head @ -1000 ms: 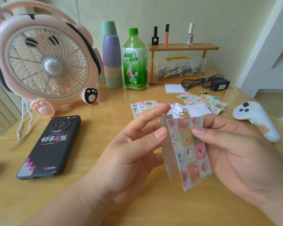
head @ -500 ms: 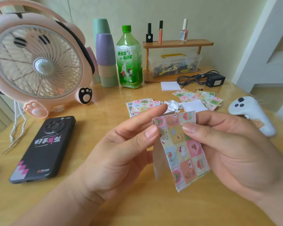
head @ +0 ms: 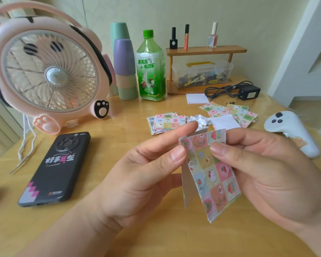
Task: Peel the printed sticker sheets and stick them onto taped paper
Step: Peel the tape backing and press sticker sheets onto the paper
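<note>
Pale yellow-green wall (head: 193, 13) with a faint pattern at back. White painted door frame (head: 295, 43) at right. Glossy light-wood tabletop (head: 119, 145), soft glare on it. Small two-tier wooden shelf (head: 206, 50) against the wall.

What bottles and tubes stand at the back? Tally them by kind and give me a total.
Green drink bottle: 1
Nail polish bottles: 2
Lip gloss tube: 1
Total: 4
</note>
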`<state>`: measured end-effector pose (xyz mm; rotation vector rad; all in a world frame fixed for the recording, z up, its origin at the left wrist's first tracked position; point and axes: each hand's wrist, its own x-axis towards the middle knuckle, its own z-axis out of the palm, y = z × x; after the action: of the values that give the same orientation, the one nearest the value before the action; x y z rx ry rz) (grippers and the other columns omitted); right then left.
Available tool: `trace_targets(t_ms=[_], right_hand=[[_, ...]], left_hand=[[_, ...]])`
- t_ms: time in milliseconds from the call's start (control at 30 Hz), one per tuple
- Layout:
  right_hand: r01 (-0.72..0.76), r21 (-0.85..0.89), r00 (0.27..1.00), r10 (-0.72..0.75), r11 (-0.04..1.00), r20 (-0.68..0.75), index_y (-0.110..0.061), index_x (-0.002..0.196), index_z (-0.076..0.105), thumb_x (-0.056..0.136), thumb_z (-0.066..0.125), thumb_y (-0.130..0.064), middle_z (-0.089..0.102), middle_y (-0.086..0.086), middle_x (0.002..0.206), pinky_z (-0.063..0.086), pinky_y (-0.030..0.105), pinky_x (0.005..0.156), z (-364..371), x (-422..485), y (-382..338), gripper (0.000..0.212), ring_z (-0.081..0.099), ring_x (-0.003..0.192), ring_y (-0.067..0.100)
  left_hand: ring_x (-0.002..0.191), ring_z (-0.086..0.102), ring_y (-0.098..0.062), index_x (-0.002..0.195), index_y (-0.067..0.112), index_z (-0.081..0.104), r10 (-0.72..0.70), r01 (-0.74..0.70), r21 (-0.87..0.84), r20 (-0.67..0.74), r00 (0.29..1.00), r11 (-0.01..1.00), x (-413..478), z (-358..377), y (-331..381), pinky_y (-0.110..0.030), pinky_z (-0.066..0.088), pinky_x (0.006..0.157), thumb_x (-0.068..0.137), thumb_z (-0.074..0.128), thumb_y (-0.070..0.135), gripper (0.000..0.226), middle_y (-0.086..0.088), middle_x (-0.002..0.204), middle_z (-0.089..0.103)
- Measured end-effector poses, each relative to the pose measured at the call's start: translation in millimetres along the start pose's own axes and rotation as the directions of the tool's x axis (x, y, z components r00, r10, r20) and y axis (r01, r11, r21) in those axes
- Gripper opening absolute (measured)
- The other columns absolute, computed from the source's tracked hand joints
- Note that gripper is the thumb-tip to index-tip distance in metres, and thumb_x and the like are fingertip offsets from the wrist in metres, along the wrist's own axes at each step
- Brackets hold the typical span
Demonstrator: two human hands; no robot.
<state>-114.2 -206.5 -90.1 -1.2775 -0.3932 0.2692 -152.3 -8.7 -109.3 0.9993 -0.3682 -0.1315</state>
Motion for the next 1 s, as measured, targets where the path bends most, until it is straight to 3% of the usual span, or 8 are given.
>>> trace_targets(t_ms=[200,300,400,500,600,700,800,1000], right_hand=[[-0.004,0.001,1.000,0.004,1.000,0.012,0.002,0.101,0.074,0.071,0.083,-0.024,0.071,0.031,0.109,0.038,0.071,0.107,1,0,1,0.041,0.063,0.111,0.054],[0.008,-0.019,1.000,-0.008,1.000,0.013,0.000,0.097,0.075,0.072,0.081,-0.018,0.071,0.031,0.108,0.039,0.071,0.107,1,0,0,0.031,0.062,0.110,0.056],[0.002,-0.011,1.000,-0.002,1.000,0.016,-0.005,0.092,0.078,0.069,0.076,-0.013,0.074,0.026,0.102,0.051,0.059,0.099,3,-2,-2,0.024,0.071,0.100,0.044],[-0.007,0.008,1.000,0.007,1.000,0.013,-0.013,0.097,0.075,0.061,0.090,-0.025,0.071,0.031,0.099,0.056,0.046,0.086,4,-1,-3,0.040,0.071,0.092,0.037],[-0.036,0.030,0.999,0.037,0.999,-0.030,-0.023,0.095,0.072,0.046,0.100,-0.036,0.064,0.040,0.098,0.049,0.044,0.081,1,0,0,0.058,0.066,0.085,0.036],[-0.028,0.030,0.998,0.030,0.999,-0.048,-0.024,0.086,0.073,0.048,0.097,-0.026,0.070,0.025,0.083,0.048,0.039,0.076,3,0,-3,0.046,0.068,0.078,0.029],[-0.034,0.023,0.997,0.036,0.999,-0.061,-0.021,0.080,0.073,0.060,0.082,-0.012,0.070,0.015,0.074,0.048,0.036,0.073,7,-1,-6,0.023,0.067,0.070,0.022],[-0.043,0.038,0.998,0.044,0.998,-0.035,-0.022,0.074,0.071,0.065,0.079,-0.010,0.066,0.009,0.064,0.052,0.025,0.059,11,-3,-8,0.017,0.061,0.059,0.016]], left_hand=[[0.117,0.066,-0.021,0.123,0.025,0.075,0.004,-0.004,-0.012,0.010,1.000,1.000,0,0,0,-0.035,0.055,0.090,0.085,0.078,0.025,0.038,-0.007,0.129,0.070],[0.116,0.067,-0.022,0.121,0.023,0.075,0.002,-0.002,-0.014,0.015,1.000,1.000,0,0,0,-0.036,0.055,0.090,0.085,0.079,0.025,0.037,-0.008,0.128,0.070],[0.116,0.067,-0.023,0.121,0.022,0.075,0.001,0.000,-0.015,0.013,1.000,1.000,0,0,1,-0.036,0.056,0.090,0.085,0.079,0.025,0.037,-0.009,0.128,0.070],[0.116,0.067,-0.023,0.121,0.022,0.075,0.002,-0.002,-0.009,0.011,1.000,1.000,0,0,1,-0.035,0.056,0.090,0.084,0.079,0.026,0.037,-0.009,0.127,0.070],[0.116,0.067,-0.022,0.122,0.023,0.075,0.003,-0.003,-0.007,0.014,1.000,1.000,0,0,0,-0.033,0.055,0.091,0.084,0.079,0.026,0.038,-0.008,0.128,0.070],[0.118,0.066,-0.022,0.124,0.023,0.074,0.005,-0.005,-0.006,0.023,1.000,1.000,0,0,0,-0.034,0.055,0.092,0.085,0.079,0.025,0.039,-0.008,0.129,0.070],[0.118,0.066,-0.022,0.126,0.023,0.073,0.011,-0.011,0.015,0.022,1.000,1.000,0,-1,0,-0.034,0.054,0.093,0.086,0.078,0.026,0.040,-0.008,0.130,0.070],[0.125,0.062,-0.024,0.136,0.022,0.065,0.003,-0.004,0.048,0.033,0.999,0.999,1,-1,0,-0.036,0.053,0.096,0.088,0.076,0.028,0.049,-0.009,0.139,0.063]])
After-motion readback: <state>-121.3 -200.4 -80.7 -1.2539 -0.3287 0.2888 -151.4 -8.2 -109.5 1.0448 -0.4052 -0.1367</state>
